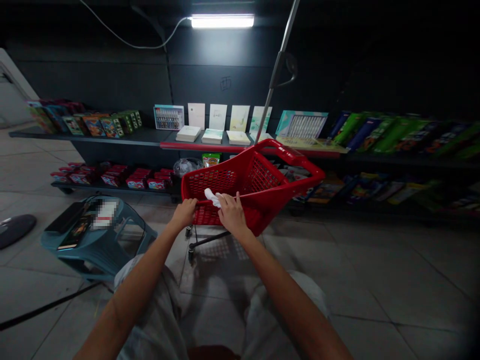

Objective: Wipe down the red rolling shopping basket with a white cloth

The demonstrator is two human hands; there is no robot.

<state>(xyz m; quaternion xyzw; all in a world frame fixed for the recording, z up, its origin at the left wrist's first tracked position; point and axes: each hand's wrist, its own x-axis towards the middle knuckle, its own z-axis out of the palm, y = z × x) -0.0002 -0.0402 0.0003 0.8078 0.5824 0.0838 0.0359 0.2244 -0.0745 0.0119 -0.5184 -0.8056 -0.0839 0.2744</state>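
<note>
The red basket stands at the centre of the frame, tilted, with its near rim toward the seated person. It is a mesh-walled trolley type on a dark wheeled frame, which touches the tiled floor just below the hands. A metal handle pole rises from its far side toward the upper middle of the frame.

Left hand: closed over the near rim of the basket, fingers curled on the edge. It holds nothing else.

Right hand: just right of the left hand, fingers bent over a white cloth and holding it against the same rim. The cloth protrudes to the left of the fingers, between the two hands.

Lower left of the frame: a blue plastic stool carrying flat dark items, well apart from the basket.

Behind the basket, across the middle of the frame: a dark shelf unit with boxes, books and cards standing in rows. A tube light is lit at the top centre.
</note>
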